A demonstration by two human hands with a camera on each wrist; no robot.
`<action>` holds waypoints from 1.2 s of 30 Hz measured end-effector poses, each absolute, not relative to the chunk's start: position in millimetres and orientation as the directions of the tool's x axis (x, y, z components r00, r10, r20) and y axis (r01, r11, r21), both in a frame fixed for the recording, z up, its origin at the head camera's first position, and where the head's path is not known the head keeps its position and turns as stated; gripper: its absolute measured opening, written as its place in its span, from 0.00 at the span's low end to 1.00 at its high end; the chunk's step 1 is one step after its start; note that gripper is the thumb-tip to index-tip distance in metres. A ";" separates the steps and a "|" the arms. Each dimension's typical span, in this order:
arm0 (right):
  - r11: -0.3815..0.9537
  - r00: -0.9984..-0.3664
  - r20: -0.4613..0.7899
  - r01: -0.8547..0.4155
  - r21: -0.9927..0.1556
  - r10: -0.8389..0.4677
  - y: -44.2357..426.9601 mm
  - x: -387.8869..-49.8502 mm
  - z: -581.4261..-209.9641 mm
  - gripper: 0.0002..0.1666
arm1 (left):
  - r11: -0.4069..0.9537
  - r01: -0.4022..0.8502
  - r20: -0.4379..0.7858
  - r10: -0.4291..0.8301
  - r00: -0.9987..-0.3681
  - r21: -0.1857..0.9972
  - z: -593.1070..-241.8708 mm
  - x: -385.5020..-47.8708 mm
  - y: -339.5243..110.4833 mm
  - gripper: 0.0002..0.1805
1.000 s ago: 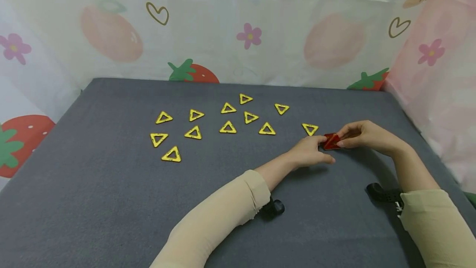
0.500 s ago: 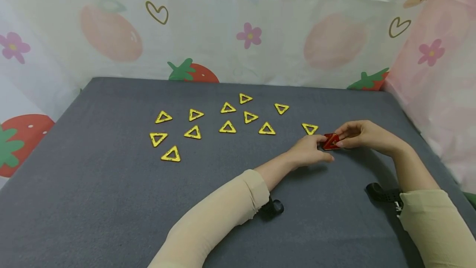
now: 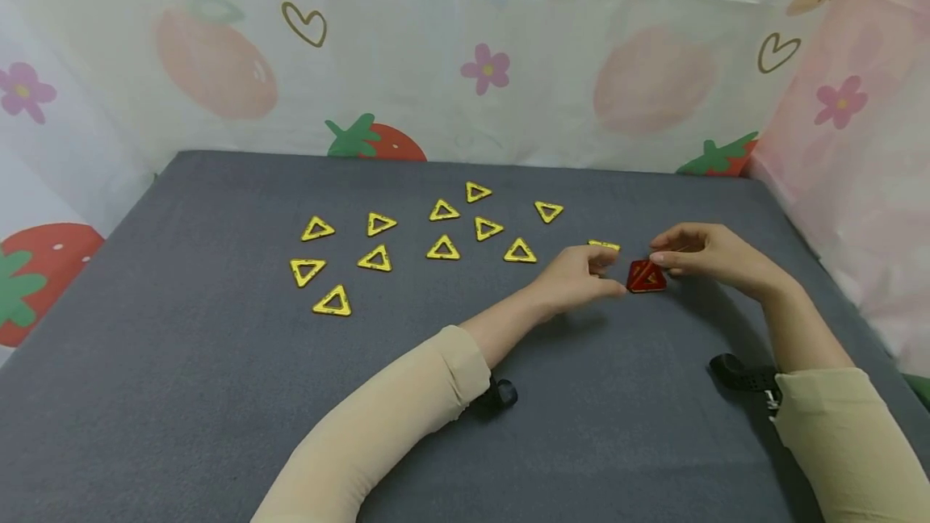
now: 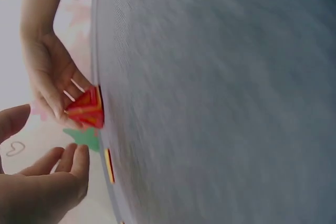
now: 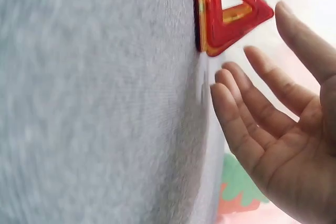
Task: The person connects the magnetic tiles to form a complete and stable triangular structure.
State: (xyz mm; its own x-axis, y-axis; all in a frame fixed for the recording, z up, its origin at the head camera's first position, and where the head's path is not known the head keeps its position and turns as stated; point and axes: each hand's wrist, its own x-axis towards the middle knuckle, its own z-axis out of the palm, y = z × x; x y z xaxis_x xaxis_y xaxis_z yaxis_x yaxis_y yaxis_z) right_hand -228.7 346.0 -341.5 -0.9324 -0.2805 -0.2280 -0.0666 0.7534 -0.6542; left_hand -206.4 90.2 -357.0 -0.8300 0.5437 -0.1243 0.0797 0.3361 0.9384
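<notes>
A small red pyramid of triangular frame tiles (image 3: 646, 277) stands upright on the dark grey table, yellow showing along its base edge in the right wrist view. My right hand (image 3: 708, 255) is at its tip, and in the right wrist view the thumb is close to or touching the tip while the other fingers are apart from it, loosely bent. My left hand (image 3: 577, 282) is left of the pyramid, thumb and fingers spread, holding nothing. Behind that hand a yellow triangle tile (image 3: 603, 245) is partly hidden.
Several flat yellow triangle tiles, such as one tile (image 3: 521, 250) near the middle and another (image 3: 333, 300) at the left front, lie spread over the grey table (image 3: 218, 394). A printed cloth backdrop (image 3: 538, 23) stands behind and beside the table.
My left hand has drawn back leftward from the red pyramid. The right hand's fingers have loosened and risen to its tip, and the pyramid now stands free on the table.
</notes>
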 end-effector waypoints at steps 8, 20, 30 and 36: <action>0.783 -0.957 -0.153 -0.103 -0.614 -0.246 328.5 -231.0 -336.2 0.32 | 0.312 0.123 -0.056 0.507 -0.860 0.942 -351.5 -215.2 57.6 0.29; 0.777 -0.959 -0.132 -0.117 -0.619 -0.251 304.8 -239.9 -331.9 0.33 | 0.394 0.120 -0.020 0.334 -0.942 0.911 -353.5 -241.9 11.5 0.27; 0.792 -0.941 -0.187 -0.119 -0.599 -0.283 288.8 -253.1 -330.9 0.33 | 0.569 0.133 -0.080 0.333 -0.940 0.812 -362.7 -254.4 5.1 0.29; 0.799 -0.916 -0.239 -0.128 -0.588 -0.322 287.3 -260.0 -332.4 0.32 | 0.637 0.187 -0.080 0.365 -0.927 0.748 -367.2 -257.7 7.3 0.29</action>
State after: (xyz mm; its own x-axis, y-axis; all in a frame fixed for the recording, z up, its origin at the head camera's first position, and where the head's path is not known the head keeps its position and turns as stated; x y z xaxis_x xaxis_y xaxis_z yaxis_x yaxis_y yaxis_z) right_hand -260.0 287.3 -332.4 -0.9160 -0.3224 -0.2388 -0.1277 0.7986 -0.5882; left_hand -257.7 7.3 -367.2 -0.9275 0.3654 -0.0795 0.1869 0.6371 0.7478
